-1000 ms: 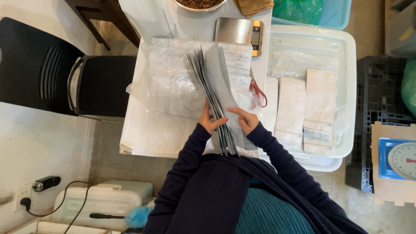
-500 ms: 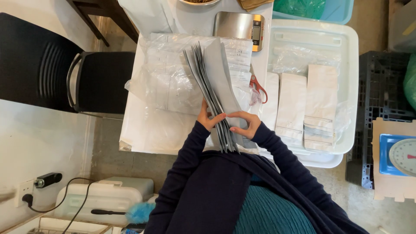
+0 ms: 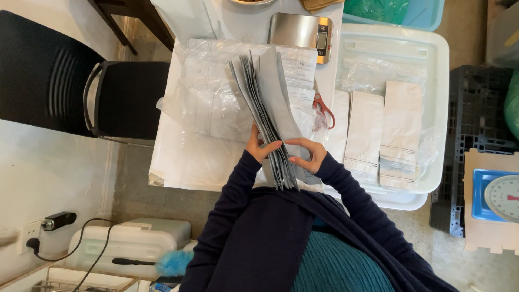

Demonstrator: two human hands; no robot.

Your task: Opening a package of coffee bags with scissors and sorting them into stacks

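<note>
Both hands grip one fanned stack of flat grey pouches, held on edge over the bench.

Left hand (image 3: 258, 147) closes on the near end of the grey pouches (image 3: 267, 103) from the left, right hand (image 3: 306, 155) pinches them from the right, and the stack leans away from the hands. Under it lie clear plastic bags (image 3: 216, 103) on the bench (image 3: 178, 162). Red-handled scissors (image 3: 323, 108) sit just right of the stack, a steel scale (image 3: 300, 31) lies beyond it, and white pouches (image 3: 381, 130) rest in a white tray (image 3: 432, 81) further right.

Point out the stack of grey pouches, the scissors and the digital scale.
stack of grey pouches (image 3: 268, 103), head view, on the flat face of the top pouch.
scissors (image 3: 324, 109), head view, on the red handle loop.
digital scale (image 3: 294, 30), head view, on the steel platform.
</note>
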